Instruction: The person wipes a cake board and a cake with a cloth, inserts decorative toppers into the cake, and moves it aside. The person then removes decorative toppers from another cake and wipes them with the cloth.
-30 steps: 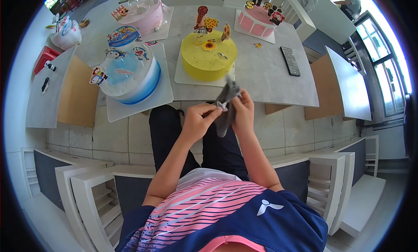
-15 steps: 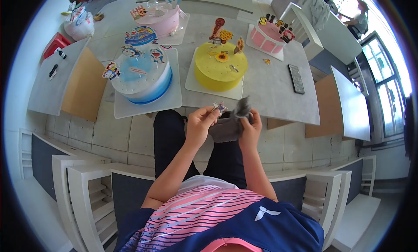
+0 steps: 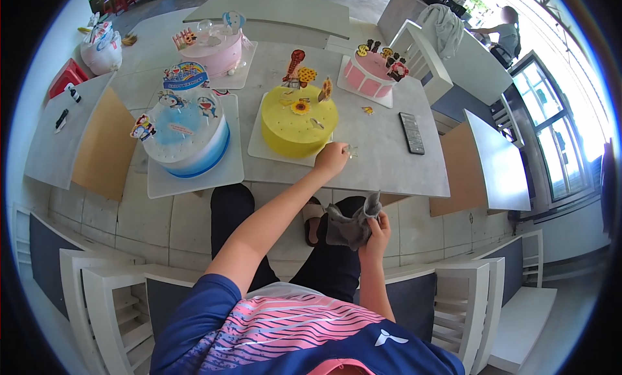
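Left arm (image 3: pixel 267 221) stretched over the counter (image 3: pixel 387 170), left grip (image 3: pixel 332 160) pinches a small star (image 3: pixel 352 152); lower, the right grip (image 3: pixel 374 237) clasps grey cloth (image 3: pixel 350 228)

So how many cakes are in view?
4: blue-and-white cake near left, yellow cake near centre, pale pink cake far left, white-banded pink cake far right.

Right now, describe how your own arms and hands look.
The left hand and the right hand are ungloved, and no watch or bracelet shows on either arm. The left sleeve is short and navy blue.
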### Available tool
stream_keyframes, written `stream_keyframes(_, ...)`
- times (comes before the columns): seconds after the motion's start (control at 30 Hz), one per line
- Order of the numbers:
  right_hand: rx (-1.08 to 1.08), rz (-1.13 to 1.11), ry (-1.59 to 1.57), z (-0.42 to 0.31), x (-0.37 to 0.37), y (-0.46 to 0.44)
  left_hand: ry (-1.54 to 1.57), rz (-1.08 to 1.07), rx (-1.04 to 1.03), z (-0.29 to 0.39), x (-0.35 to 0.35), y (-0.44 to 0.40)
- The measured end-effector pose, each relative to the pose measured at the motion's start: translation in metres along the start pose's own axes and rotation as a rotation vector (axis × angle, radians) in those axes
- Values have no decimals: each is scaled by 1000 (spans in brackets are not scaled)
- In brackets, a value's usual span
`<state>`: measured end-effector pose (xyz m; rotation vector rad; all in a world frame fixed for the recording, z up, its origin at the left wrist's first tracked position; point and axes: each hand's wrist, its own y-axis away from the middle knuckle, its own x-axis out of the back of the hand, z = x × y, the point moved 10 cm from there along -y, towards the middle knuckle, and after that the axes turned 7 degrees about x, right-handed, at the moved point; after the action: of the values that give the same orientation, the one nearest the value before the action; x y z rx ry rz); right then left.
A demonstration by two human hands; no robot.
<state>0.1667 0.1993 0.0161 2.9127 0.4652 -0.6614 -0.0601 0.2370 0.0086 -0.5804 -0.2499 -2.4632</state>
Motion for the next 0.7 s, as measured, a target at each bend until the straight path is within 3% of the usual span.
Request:
stream_keyframes(0.07, 5, 9, 16, -4, 3, 3, -77, 39, 22, -2, 1, -4)
stream_keyframes(0.13, 15, 29, 24, -6, 9, 0, -96, 207, -156, 18, 19, 13)
stream_keyframes(0.27, -55, -35, -31, 2, -2, -4, 183, 112, -198, 14, 33, 66)
stream_keyframes(0.33, -89, -60, -25, 13, -18, -4, 435, -205, -94, 5, 18, 102)
stream_keyframes(0.4, -17, -308, 304, 28, -49, -2, 577, -404, 62, -17, 3, 137)
stream_keyframes(0.43, -20, -311, 299, 34, -59, 0, 556, -370, 129, -39, 6, 151)
stream_keyframes(0.5, 429, -671, 723, 21, -120, 22, 616, -265, 286, -75, 19, 183)
stream_keyframes(0.53, 430, -672, 720, 23, -131, 22, 694, -196, 380, -88, 30, 201)
stream_keyframes(0.63, 637, -625, 764, 11, -161, 17, 439, -107, 464, -112, 62, 239)
stream_keyframes(0.7, 721, -504, 819, 13, -170, -8, 860, 129, 429, -120, 88, 260)
